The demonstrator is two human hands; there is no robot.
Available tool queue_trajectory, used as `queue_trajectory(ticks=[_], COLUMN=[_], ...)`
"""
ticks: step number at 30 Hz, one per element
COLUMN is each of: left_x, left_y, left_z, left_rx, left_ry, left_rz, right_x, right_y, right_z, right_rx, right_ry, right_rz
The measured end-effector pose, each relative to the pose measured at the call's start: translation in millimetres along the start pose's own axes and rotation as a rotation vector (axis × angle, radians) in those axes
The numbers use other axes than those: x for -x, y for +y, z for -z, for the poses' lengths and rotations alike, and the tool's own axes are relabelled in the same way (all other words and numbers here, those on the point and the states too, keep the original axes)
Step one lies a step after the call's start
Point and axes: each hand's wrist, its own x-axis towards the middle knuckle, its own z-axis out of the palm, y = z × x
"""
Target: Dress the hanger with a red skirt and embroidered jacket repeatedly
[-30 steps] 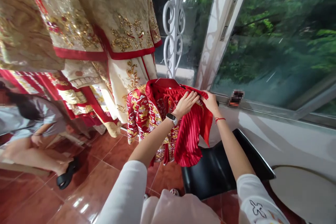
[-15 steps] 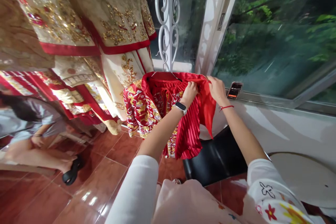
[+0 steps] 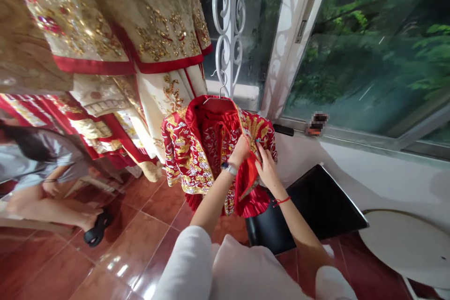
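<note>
A red jacket (image 3: 195, 154) with gold and silver embroidery hangs on a wire hanger (image 3: 222, 98). Inside it, a red pleated skirt (image 3: 258, 200) shows below the hem. My left hand (image 3: 240, 151), closed, grips the front edge of the jacket's right-side panel. Close beside it, my right hand (image 3: 268, 169) holds the same panel lower down, fingers on the embroidered outside and the thumb by the bright red lining. Part of that lining is turned outward between my hands. The left fingertips are partly hidden.
Cream and gold embroidered garments (image 3: 165, 33) hang at left, near a seated person (image 3: 52, 173). A white scrolled metal post (image 3: 228, 23) stands behind the hanger. A black chair (image 3: 309, 206) and a round white table (image 3: 408, 243) are at right; a dark object (image 3: 283, 130) lies on the sill.
The jacket's right-side panel, earlier folded back showing its red lining, now lies forward with its embroidery outward. Both hands have moved down and toward me along it.
</note>
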Motion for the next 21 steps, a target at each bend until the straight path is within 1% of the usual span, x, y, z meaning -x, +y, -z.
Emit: queue_trajectory(ticks=[1, 2, 3, 5, 6, 7, 8, 9, 11, 13, 15, 16, 18, 20, 21], left_x=[18, 37, 53, 78, 84, 87, 87, 85, 80, 77, 74, 71, 65, 56, 52], left_y=[1, 0, -2, -12, -21, -30, -41, -52, -74, -91, -98, -97, -86, -64, -52], left_z=[5.0, 12.4, 22.0, 46.5, 59.9, 73.0, 84.9, 95.0, 109.6, 118.6, 125.7, 128.9, 133.1, 129.6, 123.8], left_rx=[0.015, 0.028, 0.036, 0.029, 0.022, 0.013, 0.002, -0.009, 0.010, 0.134, 0.310, 0.364, 0.367, 0.308, 0.286], left_ry=[0.063, 0.165, 0.302, 0.602, 0.709, 0.771, 0.798, 0.802, 0.784, 0.741, 0.659, 0.631, 0.634, 0.656, 0.654], left_rz=[0.037, 0.112, 0.227, 0.516, 0.641, 0.731, 0.787, 0.814, 0.822, 0.804, 0.764, 0.746, 0.724, 0.696, 0.674], right_x=[4, 6, 7, 4, 1, -2, -6, -9, -14, -18, -24, -28, -36, -40, -40], right_y=[8, 15, 21, 26, 25, 22, 18, 13, 4, -1, -3, -4, -10, -24, -33], right_z=[-4, -6, -8, -11, -14, -17, -20, -24, -33, -39, -39, -37, -31, -28, -29], right_rx=[-0.038, -0.074, -0.101, -0.112, -0.098, -0.079, -0.060, -0.044, -0.019, 0.005, 0.030, 0.035, 0.019, -0.024, -0.047], right_ry=[-0.030, -0.064, -0.094, -0.130, -0.134, -0.129, -0.116, -0.093, -0.034, 0.007, 0.010, 0.006, 0.024, 0.105, 0.145], right_rz=[-0.006, -0.005, -0.003, -0.002, -0.006, -0.011, -0.016, -0.020, -0.026, -0.050, -0.103, -0.129, -0.163, -0.189, -0.200])
